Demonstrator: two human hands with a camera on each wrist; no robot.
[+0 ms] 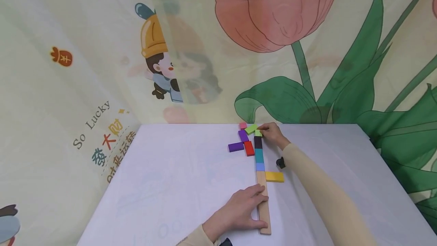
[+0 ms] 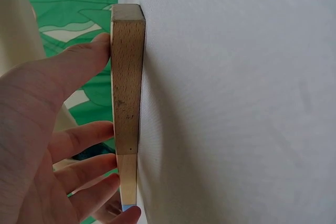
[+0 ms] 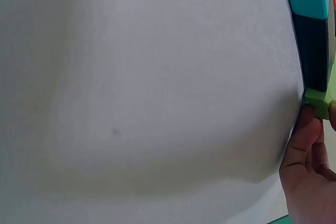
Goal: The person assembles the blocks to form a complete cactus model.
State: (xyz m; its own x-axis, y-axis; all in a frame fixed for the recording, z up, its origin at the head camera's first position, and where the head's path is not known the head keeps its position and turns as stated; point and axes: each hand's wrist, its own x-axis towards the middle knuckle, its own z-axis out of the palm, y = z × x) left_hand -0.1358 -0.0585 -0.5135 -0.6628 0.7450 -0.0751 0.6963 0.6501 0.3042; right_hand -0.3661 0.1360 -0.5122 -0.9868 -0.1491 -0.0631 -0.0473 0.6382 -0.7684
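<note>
Two hands (image 1: 241,206), two green blocks (image 1: 258,133)

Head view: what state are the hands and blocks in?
Left hand: resting on wooden blocks
Right hand: pinching light green block
Wooden blocks: end to end
Light green block: pinched
Blue block: in line
Teal block: in line
Black block: in line
Yellow block: crosswise
Red block: out of line
Purple blocks: out of line
Other green block: out of line
Pink block: out of line
</note>
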